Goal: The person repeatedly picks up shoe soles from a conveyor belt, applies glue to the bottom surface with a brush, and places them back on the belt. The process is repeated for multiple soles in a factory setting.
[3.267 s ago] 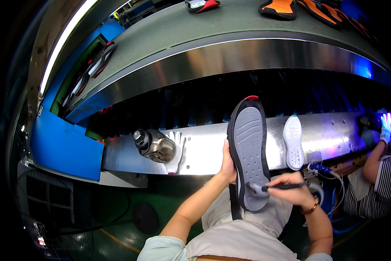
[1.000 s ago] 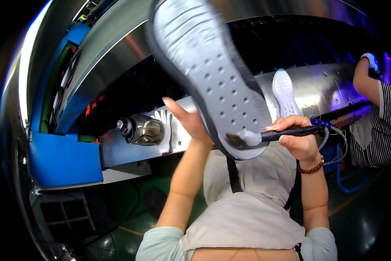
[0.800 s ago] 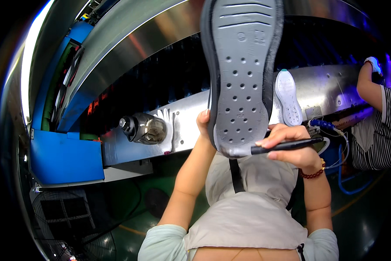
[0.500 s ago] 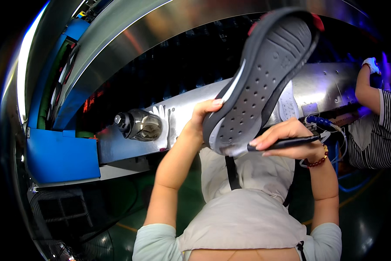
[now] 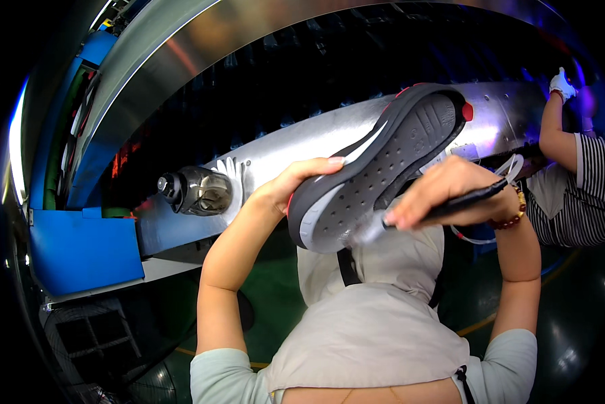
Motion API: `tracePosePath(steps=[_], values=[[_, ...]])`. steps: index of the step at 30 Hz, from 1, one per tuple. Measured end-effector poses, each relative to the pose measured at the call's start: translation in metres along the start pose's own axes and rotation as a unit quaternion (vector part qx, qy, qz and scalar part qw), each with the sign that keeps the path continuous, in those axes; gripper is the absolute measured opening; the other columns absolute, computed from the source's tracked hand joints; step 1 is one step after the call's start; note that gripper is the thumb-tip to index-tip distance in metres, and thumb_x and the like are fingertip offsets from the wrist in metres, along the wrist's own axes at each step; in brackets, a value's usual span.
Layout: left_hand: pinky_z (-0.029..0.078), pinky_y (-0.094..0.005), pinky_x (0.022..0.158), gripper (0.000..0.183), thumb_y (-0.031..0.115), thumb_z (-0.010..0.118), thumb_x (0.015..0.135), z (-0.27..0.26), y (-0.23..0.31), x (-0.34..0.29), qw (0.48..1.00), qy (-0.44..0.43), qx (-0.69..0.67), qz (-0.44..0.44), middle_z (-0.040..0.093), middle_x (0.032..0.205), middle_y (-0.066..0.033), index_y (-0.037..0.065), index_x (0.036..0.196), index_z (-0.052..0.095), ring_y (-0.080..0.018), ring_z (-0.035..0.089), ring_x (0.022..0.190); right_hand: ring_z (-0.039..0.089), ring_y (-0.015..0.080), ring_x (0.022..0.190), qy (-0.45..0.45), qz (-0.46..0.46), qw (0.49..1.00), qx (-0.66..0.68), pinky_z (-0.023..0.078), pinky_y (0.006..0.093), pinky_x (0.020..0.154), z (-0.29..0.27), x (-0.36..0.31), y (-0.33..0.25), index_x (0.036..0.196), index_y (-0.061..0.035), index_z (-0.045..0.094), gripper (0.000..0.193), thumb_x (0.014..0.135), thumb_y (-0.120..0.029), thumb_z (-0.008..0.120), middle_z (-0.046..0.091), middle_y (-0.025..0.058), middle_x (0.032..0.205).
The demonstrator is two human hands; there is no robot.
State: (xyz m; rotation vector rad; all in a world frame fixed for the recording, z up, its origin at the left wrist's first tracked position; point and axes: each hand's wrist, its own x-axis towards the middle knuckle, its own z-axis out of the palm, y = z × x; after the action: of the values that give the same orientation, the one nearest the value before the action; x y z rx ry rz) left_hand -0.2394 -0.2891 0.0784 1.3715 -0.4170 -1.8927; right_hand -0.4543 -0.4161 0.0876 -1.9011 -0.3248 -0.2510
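Observation:
A grey shoe sole (image 5: 376, 168) with black sidewalls and red and white accents is held up in front of me, tilted, its dotted inner face toward me. My left hand (image 5: 295, 180) grips its near left edge, the thumb lying over the rim. My right hand (image 5: 444, 192) is closed around a black-handled brush (image 5: 460, 200) with a thin pale tube or cord looping from its back end. The brush's whitish tip (image 5: 367, 230) is smeared by motion and lies at the sole's near end; whether it touches is hard to tell.
A long metal bench (image 5: 275, 161) runs behind the sole. On it at left lie a dark clear bottle (image 5: 208, 192) and a white glove (image 5: 236, 180). A blue machine housing (image 5: 87, 249) stands further left. A co-worker in stripes with a gloved hand (image 5: 562, 85) is at far right.
The sole has come down and turned, its far end now lower in view. My right hand and brush moved across its near end, the brush tip now blurred.

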Motion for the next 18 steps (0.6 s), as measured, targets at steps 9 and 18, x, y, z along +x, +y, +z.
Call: tracePosePath(steps=[9, 18], values=[[0.048, -0.0256, 0.057, 0.05, 0.037, 0.062, 0.071, -0.01, -0.011, -0.004, 0.996, 0.079, -0.045, 0.008, 0.06, 0.088, -0.0169, -0.002, 0.102, 0.055, -0.0176, 0.06, 0.066, 0.063, 0.0215, 0.08, -0.05, 0.035, 0.995, -0.081, 0.048, 0.0272, 0.065, -0.013, 0.001, -0.006, 0.083, -0.0037, 0.063, 0.011, 0.072, -0.003, 0.062, 0.064, 0.0086, 0.089], [0.041, -0.0325, 0.084, 0.053, 0.033, 0.062, 0.071, -0.073, -0.036, 0.001, 0.997, 0.048, -0.058, -0.011, 0.054, 0.108, -0.0115, 0.003, 0.113, 0.05, -0.0219, 0.052, 0.095, 0.062, 0.0215, 0.084, 0.016, 0.03, 0.999, 0.002, 0.048, 0.0286, 0.077, -0.018, -0.01, -0.001, 0.085, -0.0011, 0.063, 0.017, 0.068, 0.003, 0.063, 0.064, 0.0133, 0.09]])
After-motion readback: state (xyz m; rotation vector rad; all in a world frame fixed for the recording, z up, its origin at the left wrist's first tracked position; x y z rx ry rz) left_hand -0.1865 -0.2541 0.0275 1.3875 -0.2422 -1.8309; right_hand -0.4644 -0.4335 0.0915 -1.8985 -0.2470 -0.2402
